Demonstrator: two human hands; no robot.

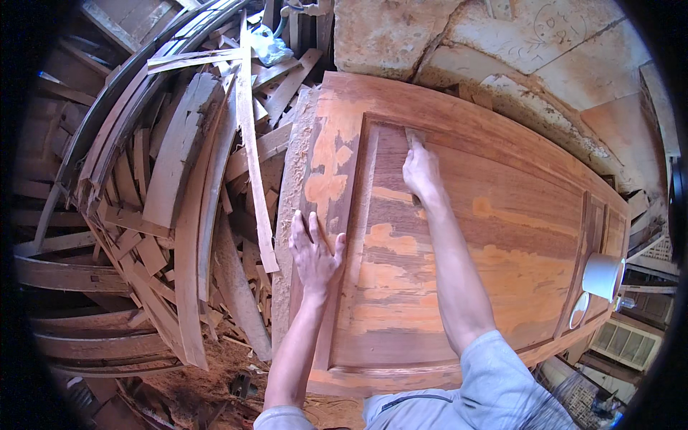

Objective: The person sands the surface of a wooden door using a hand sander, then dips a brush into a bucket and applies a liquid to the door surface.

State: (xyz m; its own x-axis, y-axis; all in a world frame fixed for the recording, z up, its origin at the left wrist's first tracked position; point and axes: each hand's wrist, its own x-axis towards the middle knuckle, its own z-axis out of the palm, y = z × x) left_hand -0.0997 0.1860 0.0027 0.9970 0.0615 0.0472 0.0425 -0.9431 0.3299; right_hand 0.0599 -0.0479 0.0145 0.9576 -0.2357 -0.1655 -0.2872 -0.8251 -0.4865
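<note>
A person in a grey short-sleeved shirt works over a large reddish-brown wooden panelled door [519, 166], which lies face up in front of them and fills the middle and right of the view. Uneven pale orange patches of filler [390, 239] mark its recessed panel and left border.

The right hand [423, 172] has its grip closed around a narrow, flat, greyish-brown hand tool [411, 134], its end showing beyond the fingers in the panel's upper left corner, close to the moulding; whether it is a blade or an abrasive piece, I cannot tell. The left hand [316, 256] holds nothing: its fingers are spread apart, resting on the door's left border.

The step appears to be smoothing the filled surface. To do it well, keep the tool flat, press evenly and follow the grain, easing off near the moulding so its edge is not gouged. The left palm should brace the door, clear of the stroke. A white cylindrical container [600, 277] stands near the door's far right end; wide strokes should avoid it. A heap of brown scrap timber [183, 147] crowds the left side.
</note>
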